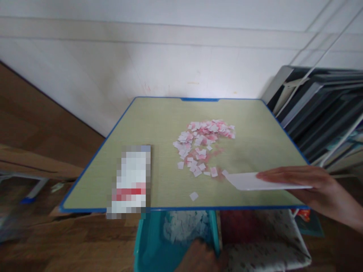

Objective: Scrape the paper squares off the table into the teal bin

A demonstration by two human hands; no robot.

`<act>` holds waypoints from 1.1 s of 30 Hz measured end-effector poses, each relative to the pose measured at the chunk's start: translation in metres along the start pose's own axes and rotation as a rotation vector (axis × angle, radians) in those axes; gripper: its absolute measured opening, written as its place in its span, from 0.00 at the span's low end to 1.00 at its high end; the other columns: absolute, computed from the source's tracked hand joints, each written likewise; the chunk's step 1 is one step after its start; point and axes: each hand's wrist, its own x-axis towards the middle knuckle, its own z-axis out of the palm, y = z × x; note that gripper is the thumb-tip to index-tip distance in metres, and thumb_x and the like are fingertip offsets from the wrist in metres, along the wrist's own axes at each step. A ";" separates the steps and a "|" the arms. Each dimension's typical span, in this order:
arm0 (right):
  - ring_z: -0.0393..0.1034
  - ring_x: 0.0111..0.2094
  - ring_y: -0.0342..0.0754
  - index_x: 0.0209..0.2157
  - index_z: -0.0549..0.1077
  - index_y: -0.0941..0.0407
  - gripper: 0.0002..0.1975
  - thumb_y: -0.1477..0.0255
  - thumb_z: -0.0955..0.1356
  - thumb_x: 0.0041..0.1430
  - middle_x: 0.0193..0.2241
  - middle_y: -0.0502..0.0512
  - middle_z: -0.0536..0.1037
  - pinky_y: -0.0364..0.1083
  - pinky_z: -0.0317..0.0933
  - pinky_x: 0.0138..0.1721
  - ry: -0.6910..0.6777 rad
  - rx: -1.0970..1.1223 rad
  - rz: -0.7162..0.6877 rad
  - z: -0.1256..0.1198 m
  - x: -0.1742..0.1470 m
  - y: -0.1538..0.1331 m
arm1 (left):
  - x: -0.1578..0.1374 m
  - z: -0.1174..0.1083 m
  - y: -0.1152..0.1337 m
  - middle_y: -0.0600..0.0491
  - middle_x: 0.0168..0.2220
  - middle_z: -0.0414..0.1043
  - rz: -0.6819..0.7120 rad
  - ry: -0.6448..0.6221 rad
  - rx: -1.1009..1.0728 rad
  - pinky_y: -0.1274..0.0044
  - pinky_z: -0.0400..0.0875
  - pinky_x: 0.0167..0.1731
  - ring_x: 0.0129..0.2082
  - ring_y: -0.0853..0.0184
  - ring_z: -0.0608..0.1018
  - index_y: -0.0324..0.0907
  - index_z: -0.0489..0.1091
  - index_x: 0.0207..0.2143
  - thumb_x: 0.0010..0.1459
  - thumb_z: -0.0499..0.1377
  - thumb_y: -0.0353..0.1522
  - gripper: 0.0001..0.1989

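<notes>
Head view shows our right hand (pixel 309 174) closed on a white card (pixel 245 181), held nearly flat, its free end pointing left, right beside the nearest slips. Those slips (pixel 201 140), white and pink, lie loose on the surface (pixel 159 113), left of that hand and spreading away beyond it. One stray slip (pixel 194 196) sits apart, nearer us than the card. Our left hand (pixel 198 257) is low, over the near part of the teal bin (pixel 137 245); it is blurred, so we cannot tell whether it grips anything. White paper (pixel 187 224) lies in the bin just beyond it, and a lined basket (pixel 300 241) stands to its right. We judge the step in hand to be gathering the slips with the card. The next move seems to call for a level edge against the surface and a slow, light stroke, since such thin slips could scatter.
</notes>
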 end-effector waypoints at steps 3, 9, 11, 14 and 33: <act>0.78 0.42 0.45 0.47 0.76 0.42 0.20 0.77 0.69 0.55 0.41 0.47 0.82 0.40 0.71 0.42 0.023 0.025 0.023 -0.001 -0.002 0.005 | 0.000 0.007 -0.001 0.53 0.21 0.72 0.000 0.025 -0.008 0.77 0.58 0.17 0.18 0.64 0.71 0.42 0.73 0.41 0.63 0.59 0.32 0.05; 0.79 0.38 0.48 0.42 0.80 0.49 0.13 0.76 0.69 0.56 0.38 0.52 0.83 0.40 0.72 0.38 0.057 -0.003 0.116 0.001 -0.004 0.007 | -0.003 -0.002 0.001 0.54 0.19 0.69 -0.009 0.035 0.000 0.78 0.60 0.18 0.18 0.64 0.71 0.41 0.73 0.38 0.62 0.60 0.30 0.04; 0.79 0.38 0.48 0.41 0.80 0.51 0.12 0.75 0.68 0.57 0.37 0.54 0.84 0.40 0.71 0.37 0.077 -0.026 0.159 0.000 -0.004 0.004 | -0.003 -0.007 0.001 0.54 0.20 0.70 -0.011 -0.011 0.001 0.77 0.60 0.18 0.18 0.63 0.72 0.41 0.72 0.40 0.63 0.59 0.30 0.04; 0.79 0.38 0.48 0.41 0.80 0.51 0.12 0.75 0.68 0.57 0.37 0.54 0.84 0.40 0.71 0.37 0.092 -0.025 0.154 0.002 -0.003 0.001 | -0.002 -0.012 0.001 0.52 0.22 0.72 -0.018 -0.070 0.002 0.76 0.62 0.18 0.19 0.61 0.74 0.42 0.72 0.41 0.64 0.58 0.31 0.05; 0.80 0.34 0.46 0.42 0.79 0.42 0.13 0.71 0.69 0.56 0.36 0.45 0.84 0.37 0.71 0.35 0.092 -0.053 0.278 -0.008 -0.042 -0.007 | -0.005 -0.005 0.000 0.52 0.21 0.71 -0.011 0.002 -0.003 0.74 0.63 0.19 0.19 0.59 0.75 0.42 0.71 0.42 0.63 0.58 0.31 0.06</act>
